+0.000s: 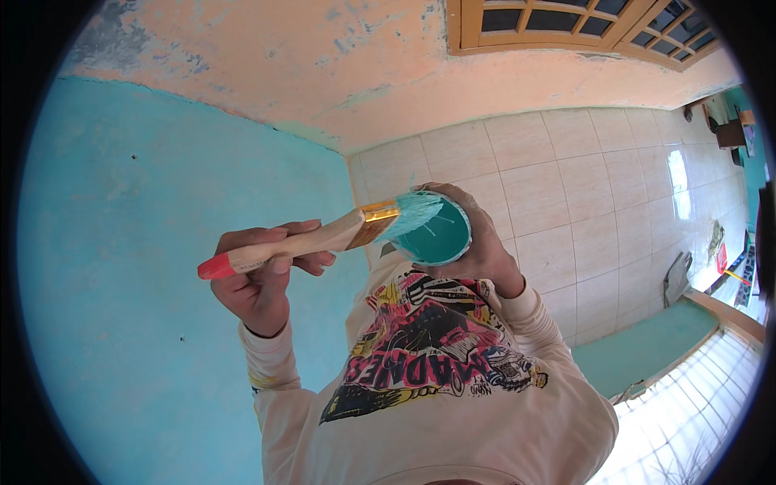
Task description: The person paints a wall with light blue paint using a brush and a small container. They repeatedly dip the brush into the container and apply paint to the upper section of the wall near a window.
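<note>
My left hand (260,267) grips the pale wooden handle of a flat paintbrush (321,239), whose butt end is red and whose ferrule is a gold-coloured metal. Turquoise paint coats the splayed bristles, which lie over the left part of a round container's mouth. That paint container (468,242) is held in my right hand (485,236), with the fingers wrapped around its far and right sides. Inside is glossy turquoise paint (439,242). The bristles cover part of the opening; whether they touch the paint, I cannot tell.
On my left rises a turquoise wall (133,242). Ahead, a peach wall (273,66) with flaking patches carries a wooden-framed window (545,24). Beige tiles (545,182) cover the floor. A grey cloth-like item (677,279) lies at right, near a turquoise ledge (648,345).
</note>
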A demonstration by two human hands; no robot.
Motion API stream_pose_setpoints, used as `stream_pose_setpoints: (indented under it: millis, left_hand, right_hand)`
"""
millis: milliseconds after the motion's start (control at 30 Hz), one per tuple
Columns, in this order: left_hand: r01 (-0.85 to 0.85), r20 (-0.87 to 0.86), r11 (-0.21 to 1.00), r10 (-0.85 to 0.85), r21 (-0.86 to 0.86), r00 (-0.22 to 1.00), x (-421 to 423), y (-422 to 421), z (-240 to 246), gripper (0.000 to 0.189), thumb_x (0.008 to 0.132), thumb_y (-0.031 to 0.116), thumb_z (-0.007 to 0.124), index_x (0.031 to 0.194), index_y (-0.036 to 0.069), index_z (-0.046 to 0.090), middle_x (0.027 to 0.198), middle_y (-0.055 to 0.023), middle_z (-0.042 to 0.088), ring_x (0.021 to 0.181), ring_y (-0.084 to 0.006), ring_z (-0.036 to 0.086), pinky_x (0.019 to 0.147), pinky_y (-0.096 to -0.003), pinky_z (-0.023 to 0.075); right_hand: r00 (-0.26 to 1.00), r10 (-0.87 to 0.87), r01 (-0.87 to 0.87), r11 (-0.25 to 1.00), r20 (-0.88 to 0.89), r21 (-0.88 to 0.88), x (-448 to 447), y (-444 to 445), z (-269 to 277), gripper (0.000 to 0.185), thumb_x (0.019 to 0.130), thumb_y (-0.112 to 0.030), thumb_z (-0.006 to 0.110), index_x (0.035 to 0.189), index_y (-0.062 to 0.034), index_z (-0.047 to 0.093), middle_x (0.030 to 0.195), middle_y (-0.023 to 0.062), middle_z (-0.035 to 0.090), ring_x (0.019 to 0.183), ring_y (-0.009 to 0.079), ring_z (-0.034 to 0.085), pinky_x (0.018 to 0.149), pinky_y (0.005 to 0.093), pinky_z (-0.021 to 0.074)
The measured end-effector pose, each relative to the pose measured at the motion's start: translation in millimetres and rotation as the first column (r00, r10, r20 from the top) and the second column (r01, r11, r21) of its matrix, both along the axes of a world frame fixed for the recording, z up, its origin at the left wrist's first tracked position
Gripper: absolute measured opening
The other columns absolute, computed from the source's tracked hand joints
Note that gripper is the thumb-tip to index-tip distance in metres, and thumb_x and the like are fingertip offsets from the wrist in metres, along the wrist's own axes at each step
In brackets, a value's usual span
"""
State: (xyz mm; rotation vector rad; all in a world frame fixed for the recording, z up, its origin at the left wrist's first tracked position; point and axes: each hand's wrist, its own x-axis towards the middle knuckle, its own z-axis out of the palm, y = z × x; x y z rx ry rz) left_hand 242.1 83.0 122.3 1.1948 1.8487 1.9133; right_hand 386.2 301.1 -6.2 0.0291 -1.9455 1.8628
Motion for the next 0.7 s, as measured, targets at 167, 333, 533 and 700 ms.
stream_pose_setpoints:
  millis: [167,333,533,700]
  left_hand:
    - [-0.031,-0.005,0.999,0.031,-0.024,1.0,0.9,0.7,0.4,0.023,0.097,0.011,0.059,0.113,-0.004,0.051,0.101,-0.0302,0.069,0.067,-0.0269,0.071,0.055,-0.0332,0.0597]
    - [-0.127,-0.025,0.988,0.126,-0.09,0.992,7.9,7.2,-1.0,0.031,0.098,0.025,0.063,0.111,0.0,0.052,0.096,-0.0255,0.071,0.06,-0.0232,0.069,0.049,-0.031,0.0562]
    - [-0.117,0.005,0.99,0.117,-0.076,0.993,8.8,2.7,-2.5,0.027,0.098,0.021,0.063,0.111,-0.001,0.052,0.096,-0.0265,0.07,0.063,-0.0247,0.07,0.052,-0.0327,0.0573]
    - [0.051,0.102,0.998,-0.047,-0.032,0.994,3.0,-1.0,-0.6,0.02,0.097,0.001,0.058,0.114,-0.005,0.05,0.108,-0.0306,0.067,0.081,-0.0285,0.073,0.064,-0.0329,0.0594]
  right_hand:
    - [1.0,-0.018,0.018,1.0,-0.009,-0.013,1.1,-1.5,-2.9,0.091,0.058,-0.021,0.09,0.137,-0.0024,0.048,0.132,0.016,0.059,0.121,0.0329,0.059,0.103,0.0415,0.046]
    - [0.999,-0.039,0.04,0.998,-0.019,0.045,2.0,-2.2,-3.4,0.091,0.058,-0.021,0.091,0.136,-0.0024,0.048,0.132,0.0159,0.059,0.121,0.0326,0.059,0.102,0.0411,0.0465]
    - [0.999,-0.031,0.031,0.998,0.012,0.049,2.0,-3.0,2.1,0.09,0.059,-0.021,0.091,0.136,-0.0024,0.047,0.132,0.0163,0.059,0.121,0.0328,0.059,0.102,0.041,0.0467]
    - [0.999,-0.053,0.053,0.997,-0.007,0.063,3.8,-6.1,-1.6,0.09,0.062,-0.019,0.091,0.136,-0.0019,0.045,0.131,0.0186,0.058,0.121,0.0337,0.059,0.101,0.0414,0.0475]
